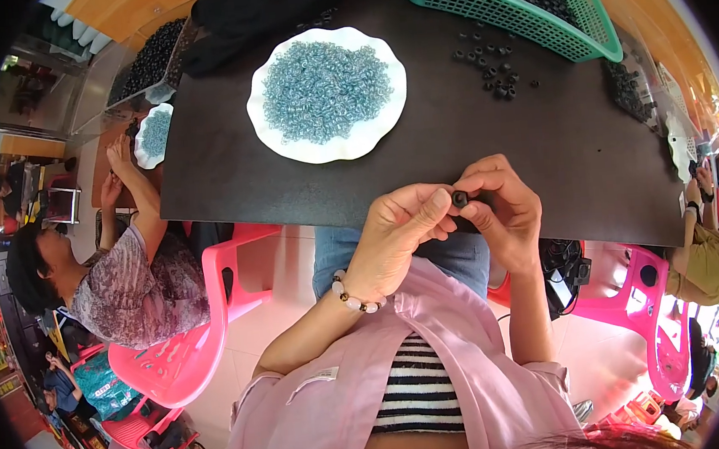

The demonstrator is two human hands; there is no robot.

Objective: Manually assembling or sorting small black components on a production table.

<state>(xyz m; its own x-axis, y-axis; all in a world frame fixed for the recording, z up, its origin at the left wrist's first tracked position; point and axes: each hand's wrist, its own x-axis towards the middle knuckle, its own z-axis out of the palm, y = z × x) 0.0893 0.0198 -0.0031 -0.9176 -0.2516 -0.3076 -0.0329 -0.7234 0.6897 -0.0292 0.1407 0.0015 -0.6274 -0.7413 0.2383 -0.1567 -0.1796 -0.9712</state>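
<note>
A small black cylindrical piece point(460, 199) with a hole in its end is pinched just above the table's near edge. My left hand point(410, 225) grips it from the left, thumb pressed against its side. From the right, the curled thumb and fingers of my right hand point(506, 209) close on the same piece. Whether anything else sits between the fingertips is too small to tell. Beyond my left hand is a white wavy-rimmed plate point(395, 108), heaped with small translucent blue-grey rings point(324, 90). Several loose black pieces point(495, 70) lie scattered farther right.
A green plastic basket point(522, 30) of black pieces stands at the dark table's point(229, 176) far right. Dark cloth point(267, 12) lies at the far left. A person point(140, 275) sits left beside a pink chair point(216, 337); another person point(704, 256) works at right near a pink chair point(639, 295).
</note>
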